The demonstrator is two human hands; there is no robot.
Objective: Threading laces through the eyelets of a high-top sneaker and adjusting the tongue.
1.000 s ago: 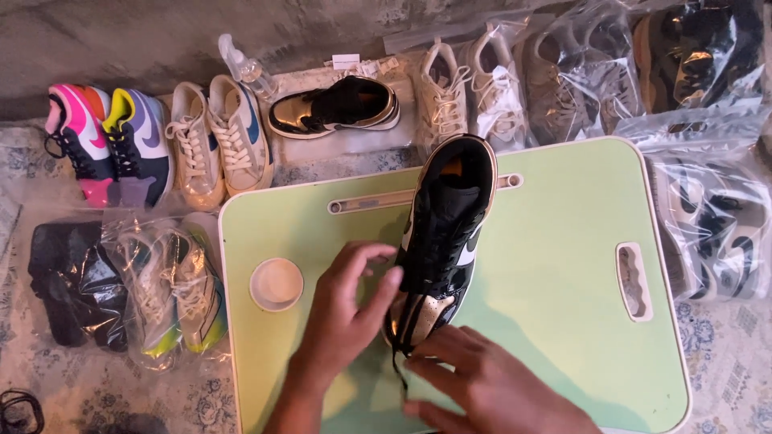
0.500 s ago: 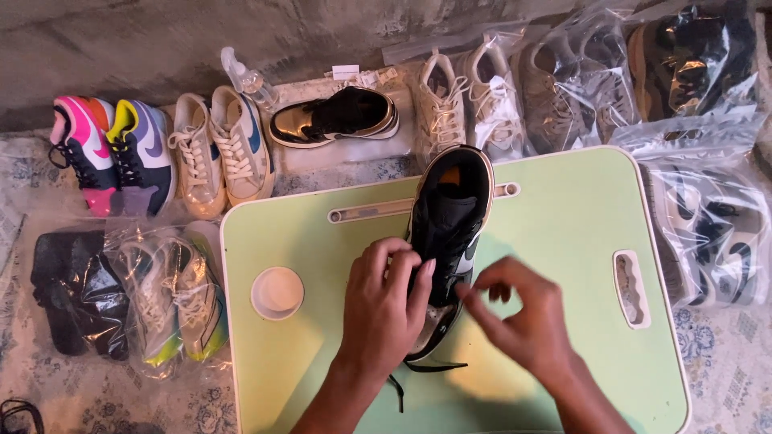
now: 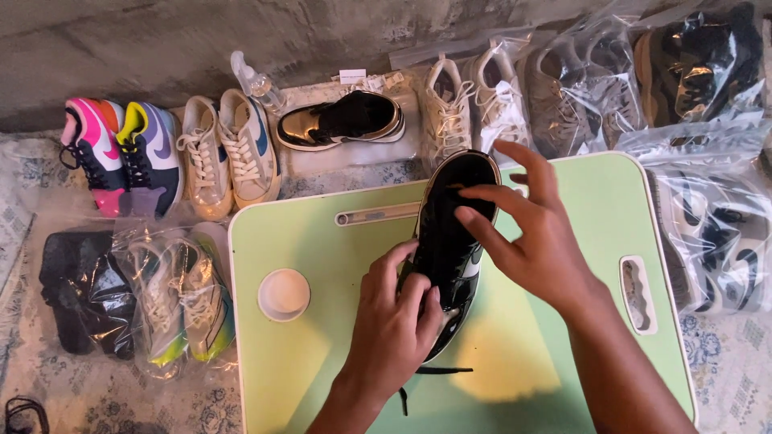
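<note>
Sneakers line the floor at the far left: a pink and purple pair (image 3: 121, 153) stands beside a cream pair with blue marks (image 3: 229, 153), and below them two clear bags lie side by side, one holding something black (image 3: 80, 289), the other a pair with green soles (image 3: 185, 301). A small spray bottle (image 3: 256, 80) lies behind the cream pair. Next comes the pale green surface (image 3: 322, 362), with a round cream cup (image 3: 283, 294) set in its left part and a long slot (image 3: 378, 215) near its far edge. Beyond that edge a single black and gold shoe (image 3: 342, 119) lies on its side. The left hand (image 3: 394, 329) rests on the toe end of the black sneaker (image 3: 450, 241), fingers (image 3: 418, 293) curled down over the glossy toe and gripping it. This sneaker stands near the middle of the surface, heel pointing away; a loose black lace (image 3: 438, 370) trails from under the toe. The right hand (image 3: 535, 237) hovers above the heel opening, its fingers (image 3: 486, 193) spread and loose, holding nothing. Further right, bagged shoes (image 3: 579, 88) crowd the floor past the cut-out handle (image 3: 637, 293).
</note>
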